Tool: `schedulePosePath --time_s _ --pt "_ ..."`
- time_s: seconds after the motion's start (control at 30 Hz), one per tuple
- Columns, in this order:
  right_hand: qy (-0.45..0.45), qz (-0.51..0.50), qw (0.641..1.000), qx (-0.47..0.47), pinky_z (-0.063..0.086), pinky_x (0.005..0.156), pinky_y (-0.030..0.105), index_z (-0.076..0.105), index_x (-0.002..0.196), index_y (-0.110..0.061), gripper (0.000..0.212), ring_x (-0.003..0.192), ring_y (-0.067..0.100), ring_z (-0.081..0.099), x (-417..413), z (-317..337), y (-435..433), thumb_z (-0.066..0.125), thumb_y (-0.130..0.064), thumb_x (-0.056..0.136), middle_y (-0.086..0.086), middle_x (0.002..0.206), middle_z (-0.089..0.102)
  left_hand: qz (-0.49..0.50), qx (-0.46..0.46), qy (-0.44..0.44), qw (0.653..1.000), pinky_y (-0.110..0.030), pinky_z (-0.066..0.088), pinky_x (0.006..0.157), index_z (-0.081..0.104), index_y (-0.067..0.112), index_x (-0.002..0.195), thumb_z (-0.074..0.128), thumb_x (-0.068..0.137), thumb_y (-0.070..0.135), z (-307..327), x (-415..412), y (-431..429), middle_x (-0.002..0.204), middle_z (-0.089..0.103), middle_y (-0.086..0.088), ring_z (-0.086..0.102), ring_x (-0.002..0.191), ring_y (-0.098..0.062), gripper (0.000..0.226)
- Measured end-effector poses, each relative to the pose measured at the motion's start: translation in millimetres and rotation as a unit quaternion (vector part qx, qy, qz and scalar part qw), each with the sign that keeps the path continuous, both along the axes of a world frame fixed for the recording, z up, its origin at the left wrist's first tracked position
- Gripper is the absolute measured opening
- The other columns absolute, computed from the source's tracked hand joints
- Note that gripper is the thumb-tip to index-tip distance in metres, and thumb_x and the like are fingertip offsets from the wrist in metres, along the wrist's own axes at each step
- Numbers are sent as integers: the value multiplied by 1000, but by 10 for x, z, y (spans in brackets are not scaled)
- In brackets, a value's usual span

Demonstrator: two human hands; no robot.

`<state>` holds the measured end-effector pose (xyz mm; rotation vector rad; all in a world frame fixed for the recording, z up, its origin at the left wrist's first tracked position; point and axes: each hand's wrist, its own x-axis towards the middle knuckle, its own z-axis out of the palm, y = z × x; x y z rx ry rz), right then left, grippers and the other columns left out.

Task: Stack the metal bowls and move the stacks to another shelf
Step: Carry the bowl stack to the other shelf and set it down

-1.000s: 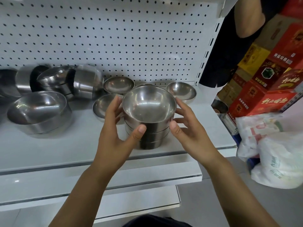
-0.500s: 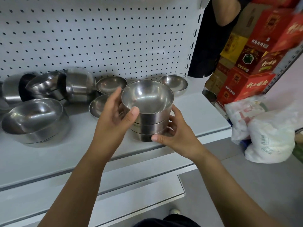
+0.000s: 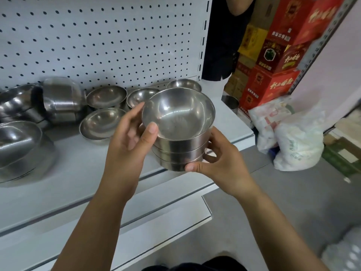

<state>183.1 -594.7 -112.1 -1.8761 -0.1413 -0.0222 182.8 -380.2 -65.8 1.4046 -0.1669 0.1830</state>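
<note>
Stack of metal bowls (image 3: 179,137) is being held between both hands over the front edge of the shelf (image 3: 78,173), tipped toward the camera. It is being gripped by the left hand (image 3: 127,145), whose thumb is being pressed on the top rim with the fingers curled round the far side, and by the right hand (image 3: 220,163), whose thumb and fingers are being wrapped round the lowest bowls. Loose bowls (image 3: 102,123) are being seen on the shelf behind the stack, near the pegboard (image 3: 97,36), and larger bowls (image 3: 19,141) well to the left.
</note>
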Motion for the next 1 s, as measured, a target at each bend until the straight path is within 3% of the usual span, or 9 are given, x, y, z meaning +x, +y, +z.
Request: schedulePosePath --time_s 0.27,0.4,0.53,0.67,0.77,0.9,1.0 --pt "-26 -56 998 20 51 110 46 42 152 -32 100 133 16 57 -287 114 -1091 96 -34 67 -10 141 62 -86 -7 -3 996 -29 55 98 53 28 142 76 88 40 113 40 -1072 136 67 7 63 127 -13 60" --pt "-21 -103 994 17 51 108 49 48 148 -27 96 131 18 59 -551 174 -1993 97 -28 65 -7 136 66 -134 -5 16 991 -42 51 102 57 32 138 70 82 48 113 32 -1970 134 68 11 62 127 -10 59" --pt "-17 -173 985 11 53 107 41 50 147 -28 98 129 14 60 -941 231 -2968 97 -27 61 -9 134 67 -193 -17 42 980 -55 43 113 60 31 140 69 86 49 95 -15 -2999 139 65 10 58 133 -15 58" --pt "-15 -238 971 6 53 107 45 52 147 -30 100 129 16 60 -1346 219 -3849 100 -33 59 -7 133 68 -248 -32 55 967 -52 45 112 61 29 138 70 84 45 67 -173 -4006 135 67 13 61 129 -10 56" --pt "-16 -285 958 0 53 106 50 52 147 -29 101 126 18 62 -1623 225 -4393 101 -24 59 -7 131 69 -292 -40 53 954 -52 46 111 62 27 134 75 88 40 61 -302 -4655 131 70 9 63 127 -12 49" --pt "-16 -332 943 8 53 105 54 53 143 -41 99 125 21 63 -1862 206 -4907 100 -23 58 -6 131 69 -340 -47 64 937 -53 45 111 61 23 134 76 80 43 42 -330 -5325 130 71 9 64 126 -13 60" --pt "-9 -360 933 16 53 104 53 52 145 -38 100 125 21 63 -1905 153 -5196 99 -15 61 -5 132 69 -372 -41 67 925 -54 44 112 59 18 139 76 81 44 -4 -258 -5719 133 69 7 63 127 -13 66"
